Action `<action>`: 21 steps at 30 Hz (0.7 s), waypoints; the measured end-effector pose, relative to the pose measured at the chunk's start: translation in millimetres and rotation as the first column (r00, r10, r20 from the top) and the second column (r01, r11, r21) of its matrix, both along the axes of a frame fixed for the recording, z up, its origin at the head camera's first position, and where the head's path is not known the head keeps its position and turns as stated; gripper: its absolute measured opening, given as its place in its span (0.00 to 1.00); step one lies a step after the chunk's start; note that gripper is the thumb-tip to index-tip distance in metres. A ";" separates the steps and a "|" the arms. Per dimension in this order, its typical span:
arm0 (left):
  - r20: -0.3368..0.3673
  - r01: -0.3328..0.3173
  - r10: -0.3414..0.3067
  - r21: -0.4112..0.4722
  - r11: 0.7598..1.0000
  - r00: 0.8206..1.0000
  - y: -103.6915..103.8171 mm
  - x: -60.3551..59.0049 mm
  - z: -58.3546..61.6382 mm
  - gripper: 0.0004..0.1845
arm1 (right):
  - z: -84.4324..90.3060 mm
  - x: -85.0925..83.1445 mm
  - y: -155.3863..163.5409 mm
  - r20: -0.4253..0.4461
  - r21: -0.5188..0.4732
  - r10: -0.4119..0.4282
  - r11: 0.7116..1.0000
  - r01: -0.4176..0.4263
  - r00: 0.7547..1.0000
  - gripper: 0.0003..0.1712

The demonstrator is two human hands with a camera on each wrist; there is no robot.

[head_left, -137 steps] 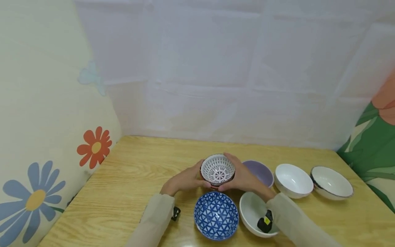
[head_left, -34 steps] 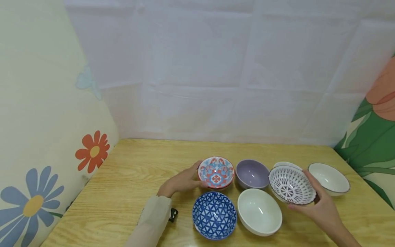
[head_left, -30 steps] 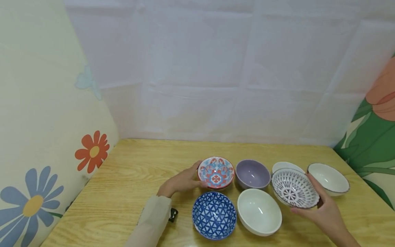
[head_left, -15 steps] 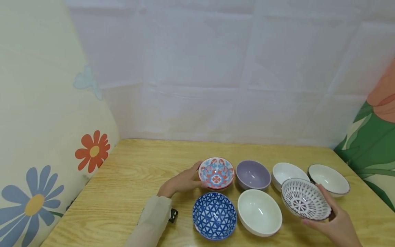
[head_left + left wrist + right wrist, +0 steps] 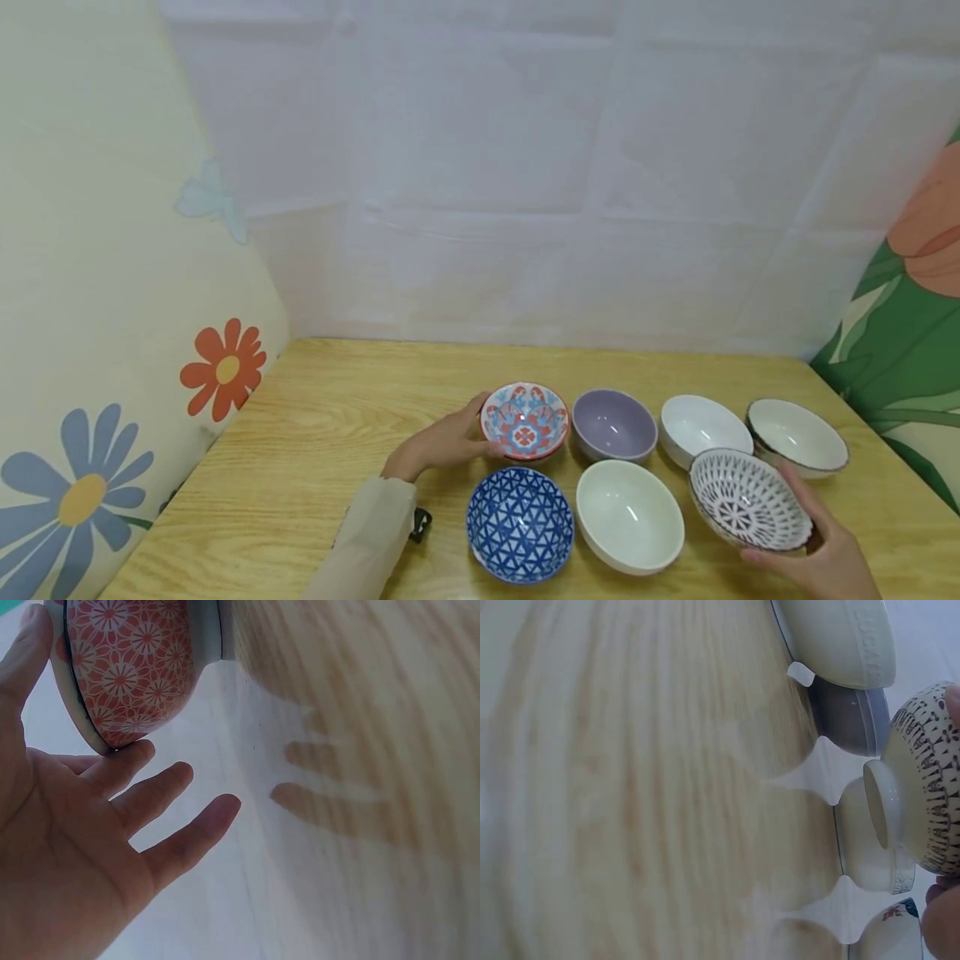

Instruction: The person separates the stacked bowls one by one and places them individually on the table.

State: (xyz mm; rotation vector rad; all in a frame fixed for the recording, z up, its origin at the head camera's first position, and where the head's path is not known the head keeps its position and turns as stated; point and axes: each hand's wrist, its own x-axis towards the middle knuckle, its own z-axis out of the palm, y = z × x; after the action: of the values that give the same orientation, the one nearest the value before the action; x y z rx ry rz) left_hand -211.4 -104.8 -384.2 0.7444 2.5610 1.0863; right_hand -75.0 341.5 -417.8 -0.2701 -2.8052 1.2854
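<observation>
My left hand [image 5: 438, 443] holds the red, blue and white patterned bowl [image 5: 525, 421] by its side, thumb in front and a finger behind. In the left wrist view that bowl's red flowered outside [image 5: 135, 660] stands on the table, and the other fingers are spread beside it. At the right, my right hand [image 5: 828, 557] grips a white bowl with dark dashes [image 5: 750, 500] by its right side. This bowl is tilted and raised; in the right wrist view its foot [image 5: 883, 804] is off the wood. It overlaps the front of a white bowl [image 5: 701, 425].
A purple bowl [image 5: 615, 427] and a dark-rimmed cream bowl [image 5: 798, 435] stand in the back row. Nearer are a blue triangle-patterned bowl [image 5: 521, 525] and a pale bowl [image 5: 630, 518]. A small black object [image 5: 421, 525] lies by the left sleeve. White cloth [image 5: 480, 208] hangs behind the table.
The dashed bowl was lifted off the red patterned one with both hands, then carried right and toward the front by my right hand. My left hand stays at the red patterned bowl.
</observation>
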 end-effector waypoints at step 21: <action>0.007 -0.008 0.008 0.001 1.000 1.000 0.0 -0.1 1.9 0.47 | -0.6 5.3 -1.7 0.158 -0.032 -0.003 0.999 0.008 0.987 0.70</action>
State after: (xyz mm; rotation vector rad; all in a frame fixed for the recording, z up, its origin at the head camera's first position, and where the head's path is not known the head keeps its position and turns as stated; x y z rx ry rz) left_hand -211.5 -104.8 -382.3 0.7303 2.5602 1.0901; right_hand -69.7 339.8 -418.3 -0.3981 -2.9125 1.3673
